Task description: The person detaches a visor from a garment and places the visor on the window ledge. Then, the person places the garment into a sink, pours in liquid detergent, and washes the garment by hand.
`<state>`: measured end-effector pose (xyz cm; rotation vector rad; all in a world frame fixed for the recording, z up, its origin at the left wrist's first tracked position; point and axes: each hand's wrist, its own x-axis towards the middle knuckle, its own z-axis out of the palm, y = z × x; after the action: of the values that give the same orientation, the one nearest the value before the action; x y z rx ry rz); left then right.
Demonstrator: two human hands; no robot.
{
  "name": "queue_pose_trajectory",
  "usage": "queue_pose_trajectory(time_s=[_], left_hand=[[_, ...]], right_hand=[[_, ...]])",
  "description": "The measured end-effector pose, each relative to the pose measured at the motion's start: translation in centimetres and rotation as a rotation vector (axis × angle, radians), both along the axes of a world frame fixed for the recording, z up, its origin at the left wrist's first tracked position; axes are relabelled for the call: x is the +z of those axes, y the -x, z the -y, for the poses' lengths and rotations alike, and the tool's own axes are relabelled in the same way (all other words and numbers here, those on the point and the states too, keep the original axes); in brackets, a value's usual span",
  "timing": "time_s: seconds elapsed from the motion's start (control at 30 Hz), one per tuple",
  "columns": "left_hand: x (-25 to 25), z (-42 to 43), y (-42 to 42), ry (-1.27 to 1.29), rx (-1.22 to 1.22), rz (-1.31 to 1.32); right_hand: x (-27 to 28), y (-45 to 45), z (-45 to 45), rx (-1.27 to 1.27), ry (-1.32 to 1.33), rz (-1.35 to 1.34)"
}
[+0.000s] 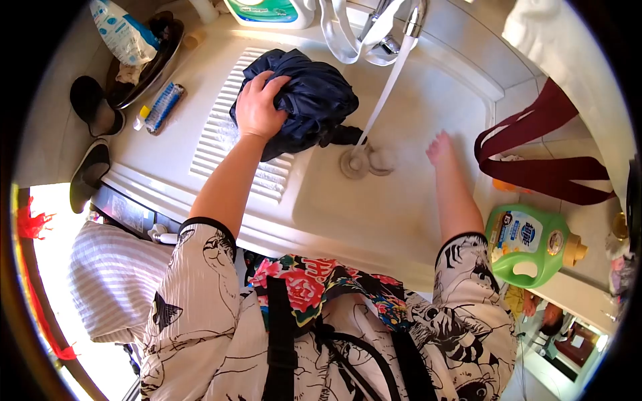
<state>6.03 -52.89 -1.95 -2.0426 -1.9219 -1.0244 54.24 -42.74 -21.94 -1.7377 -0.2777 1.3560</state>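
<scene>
A bunched dark navy garment (314,100) rests on the ribbed washboard (217,127) of the white sink, and one end of it hangs into the basin (374,214). My left hand (261,107) grips the bundle from its left side, fingers curled over the folds. Over the right part of the basin is my right hand (440,148), a little blurred, its fingers apart and nothing in it. Water (391,83) runs from the tap (414,20) onto the drain (354,162), between the garment and my right hand.
To the left lie a blue scrub brush (164,108), dark shoes (90,174) and a bowl (175,50) with a white-and-blue packet (124,33). A green detergent bottle (525,240) stands at right. White straps (344,33) hang by the tap; a maroon strap (562,177) hangs at right.
</scene>
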Motion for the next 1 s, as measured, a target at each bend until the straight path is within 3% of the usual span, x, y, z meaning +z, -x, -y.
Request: queue_pose_trajectory(time_s=[0.1,0.27,0.33,0.37,0.57,0.63,0.7,0.77,0.83,0.93,1.0], left_hand=[[0.3,0.3,0.0,0.012,-0.005,0.007],[0.6,0.3,-0.5,0.037,-0.005,0.029],[0.5,0.2,-0.4,0.031,-0.011,0.028],[0.4,0.2,-0.4,0.011,0.0,0.009],[0.3,0.0,-0.2,-0.002,0.01,-0.014],[0.3,0.1,-0.3,0.008,0.009,-0.009],[0.3,0.1,-0.3,0.006,0.007,-0.008],[0.5,0.2,-0.3,0.001,0.007,-0.007],[0.8,0.3,-0.5,0.044,-0.012,0.033],[0.5,0.2,-0.3,-0.008,-0.005,0.004],[0.3,0.2,-0.2,-0.019,-0.001,-0.001]], right_hand=[[0.2,0.9,5.9,-0.139,0.077,-0.016],[-1.2,9.7,10.0,0.203,0.019,-0.394],[2.1,16.1,10.6,0.181,0.028,-0.525],[5.7,19.7,11.0,0.053,0.072,-0.557],[5.3,24.7,6.0,-0.235,-0.009,-1.036],[6.9,23.8,2.8,-0.071,-0.189,-1.2],[9.4,22.1,-1.0,0.086,-0.256,-0.97],[14.1,20.3,-2.0,0.064,-0.341,-0.695],[13.9,15.9,-2.7,0.161,-0.376,-0.532],[6.0,7.5,-2.7,0.045,-0.197,-0.039],[1.4,3.1,0.4,-0.025,0.0,0.027]])
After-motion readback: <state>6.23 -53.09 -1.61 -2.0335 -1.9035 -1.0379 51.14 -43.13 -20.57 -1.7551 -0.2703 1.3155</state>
